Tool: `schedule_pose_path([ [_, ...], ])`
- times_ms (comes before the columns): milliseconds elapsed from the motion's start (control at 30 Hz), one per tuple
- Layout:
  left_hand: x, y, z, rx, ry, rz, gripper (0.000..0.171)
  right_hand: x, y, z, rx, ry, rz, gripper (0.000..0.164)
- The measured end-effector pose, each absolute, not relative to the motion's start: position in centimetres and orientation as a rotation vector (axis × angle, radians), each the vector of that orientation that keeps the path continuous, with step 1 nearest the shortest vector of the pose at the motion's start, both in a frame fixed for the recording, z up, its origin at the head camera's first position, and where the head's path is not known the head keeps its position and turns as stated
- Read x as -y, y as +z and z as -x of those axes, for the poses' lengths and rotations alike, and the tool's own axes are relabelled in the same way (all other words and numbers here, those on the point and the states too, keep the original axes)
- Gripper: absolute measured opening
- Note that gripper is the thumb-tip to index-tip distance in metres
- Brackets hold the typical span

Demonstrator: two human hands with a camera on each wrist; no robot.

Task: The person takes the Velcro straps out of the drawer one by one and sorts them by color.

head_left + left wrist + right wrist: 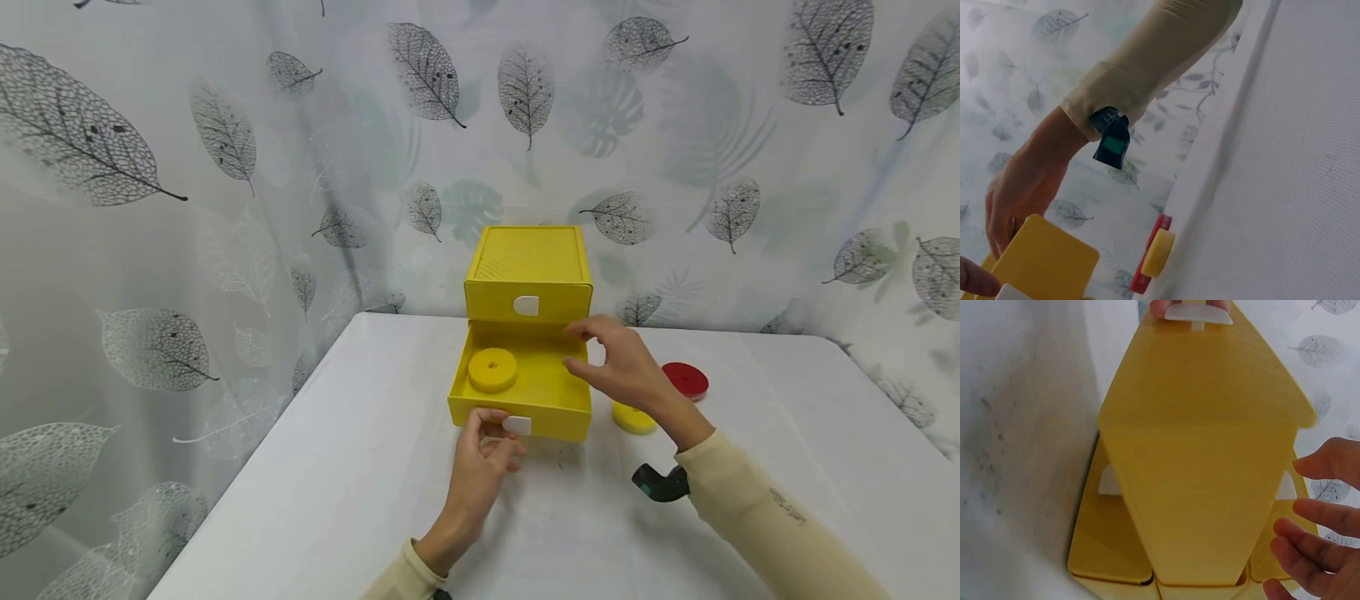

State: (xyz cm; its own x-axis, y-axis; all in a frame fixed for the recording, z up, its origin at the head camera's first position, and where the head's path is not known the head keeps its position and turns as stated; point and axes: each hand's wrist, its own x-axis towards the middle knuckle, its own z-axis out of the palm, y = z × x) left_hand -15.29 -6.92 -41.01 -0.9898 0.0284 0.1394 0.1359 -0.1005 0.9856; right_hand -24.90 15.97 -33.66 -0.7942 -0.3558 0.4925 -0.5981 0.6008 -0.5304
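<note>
Grip: the left hand (476, 471) holds the drawer (555, 423) at its front, fingers curled over the edge beside the white tab (517, 425). The right hand (626, 367) holds nothing; its thumb and fingers stand apart over the drawer's right side.

The drawer is pulled out of the yellow cabinet (532, 254), toward the person. Inside it, in the left part, one yellow disc (491, 377) lies flat, small hole at its centre. Above the drawer, an upper drawer front with its own white tab (527, 306) is closed.

Right of the drawer, a second yellow disc (632, 420) rests on the white table (360, 467), partly covered by the right hand. A red disc (686, 379) lies just beyond it. A black device (660, 485) projects from the right sleeve (757, 500). A leaf-printed curtain (322, 125) hangs behind the table.
</note>
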Motion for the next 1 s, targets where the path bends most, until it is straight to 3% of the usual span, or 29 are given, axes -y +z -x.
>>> schedule_pose_path([
  [1000,7.1,-41.0,15.1,2.081,-2.270,0.199,0.035,-9.8,-34.4,26.8,2.753,0.894,-0.938,0.054],
])
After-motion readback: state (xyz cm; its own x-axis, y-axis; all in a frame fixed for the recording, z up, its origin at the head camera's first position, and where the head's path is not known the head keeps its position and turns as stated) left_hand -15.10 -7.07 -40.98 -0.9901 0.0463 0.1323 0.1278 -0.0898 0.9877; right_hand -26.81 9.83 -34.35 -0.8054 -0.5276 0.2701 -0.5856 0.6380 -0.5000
